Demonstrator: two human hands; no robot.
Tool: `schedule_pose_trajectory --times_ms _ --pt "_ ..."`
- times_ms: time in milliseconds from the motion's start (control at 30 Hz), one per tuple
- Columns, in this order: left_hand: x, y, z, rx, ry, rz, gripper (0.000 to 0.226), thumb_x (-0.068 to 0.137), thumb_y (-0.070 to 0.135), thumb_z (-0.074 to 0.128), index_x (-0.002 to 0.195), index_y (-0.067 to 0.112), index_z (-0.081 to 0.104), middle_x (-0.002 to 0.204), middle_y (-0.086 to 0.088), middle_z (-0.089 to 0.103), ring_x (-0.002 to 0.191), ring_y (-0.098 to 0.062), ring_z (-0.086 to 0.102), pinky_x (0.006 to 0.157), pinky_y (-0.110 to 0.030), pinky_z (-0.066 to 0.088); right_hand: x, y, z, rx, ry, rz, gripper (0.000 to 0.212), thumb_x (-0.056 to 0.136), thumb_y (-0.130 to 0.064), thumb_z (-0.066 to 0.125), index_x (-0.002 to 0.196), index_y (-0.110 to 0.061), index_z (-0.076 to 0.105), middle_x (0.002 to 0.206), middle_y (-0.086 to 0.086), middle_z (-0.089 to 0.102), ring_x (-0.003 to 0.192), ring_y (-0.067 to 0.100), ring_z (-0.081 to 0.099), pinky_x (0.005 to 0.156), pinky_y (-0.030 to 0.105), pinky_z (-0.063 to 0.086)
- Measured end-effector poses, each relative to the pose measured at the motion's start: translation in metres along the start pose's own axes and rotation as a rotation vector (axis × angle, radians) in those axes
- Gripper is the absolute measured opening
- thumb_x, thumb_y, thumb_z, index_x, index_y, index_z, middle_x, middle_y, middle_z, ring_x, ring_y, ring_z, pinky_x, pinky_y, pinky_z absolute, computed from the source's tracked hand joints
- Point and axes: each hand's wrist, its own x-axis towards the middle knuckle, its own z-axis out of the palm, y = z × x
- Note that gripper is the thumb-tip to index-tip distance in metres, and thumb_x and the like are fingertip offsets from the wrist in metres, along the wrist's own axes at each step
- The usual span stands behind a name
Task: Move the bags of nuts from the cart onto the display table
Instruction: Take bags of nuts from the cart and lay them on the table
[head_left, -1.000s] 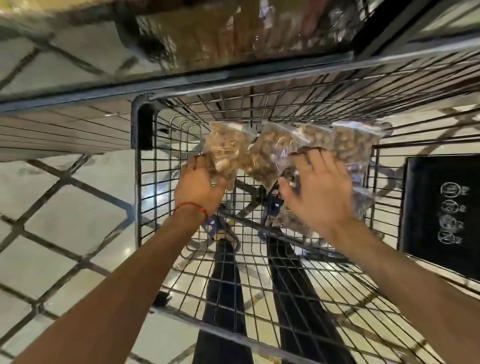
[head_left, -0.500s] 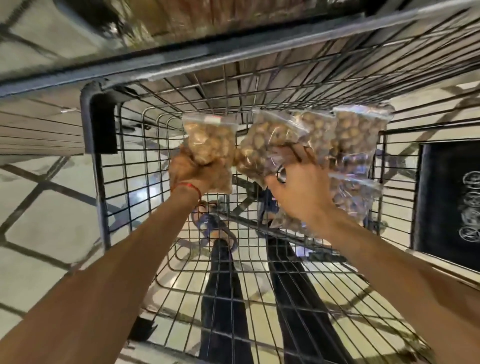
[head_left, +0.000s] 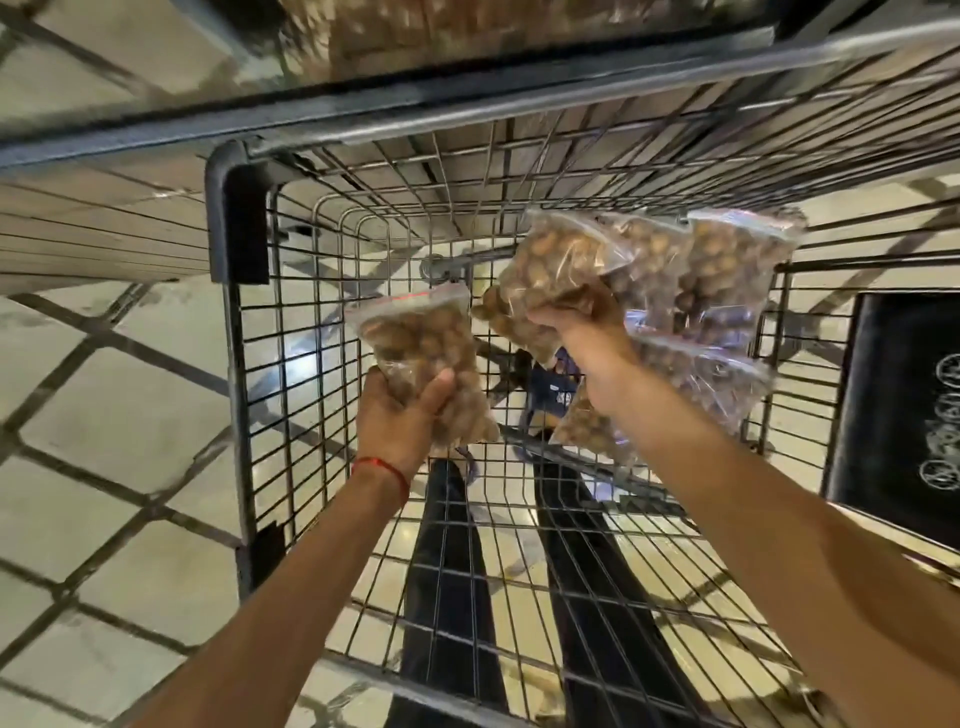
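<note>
In the wire cart (head_left: 234, 218), a slick bag could slide from the right hand (head_left: 587, 338), which grasps a crowded bunch of nut bags (head_left: 649, 270) from below; how many it truly pinches is hard to tell. The left hand (head_left: 402, 421) clenches one bag of nuts (head_left: 421, 348), which stands up above its fist.

The bag (head_left: 422, 340) gripped by the left hand (head_left: 402, 418) was clear, glossy, crinkled plastic with a red seal strip above the grip, as were the bags (head_left: 558, 260) above the right hand (head_left: 592, 345). Below both grips, the cart (head_left: 232, 208) was dull grey metal wire over smooth, glossy floor tiles (head_left: 119, 415). A red thread (head_left: 382, 470) circled the wrist behind the left grip.
</note>
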Motion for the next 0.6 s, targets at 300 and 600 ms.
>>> schedule_pose_trajectory --times_ms 300,600 --pt "0.005 0.000 -0.008 -0.083 -0.017 -0.003 0.042 0.086 0.020 0.082 0.119 0.021 0.056 0.116 0.001 0.073 0.108 -0.021 0.072 0.094 -0.043 0.060 0.012 -0.002 0.005 0.107 0.020 -0.051 0.092 0.072 -0.031 0.095 0.150 -0.011 0.050 0.139 0.010 0.067 0.124 0.030 0.068 0.106 0.047 0.056" --pt "0.005 -0.004 -0.017 -0.154 -0.008 -0.037 0.039 0.085 0.020 0.085 0.117 0.017 0.062 0.112 -0.002 0.078 0.105 -0.026 0.075 0.096 -0.057 0.058 0.012 -0.014 0.017 0.162 0.037 -0.016 0.056 0.092 -0.022 0.083 0.141 -0.014 0.057 0.128 -0.009 0.068 0.117 0.008 0.063 0.091 0.013 0.047"
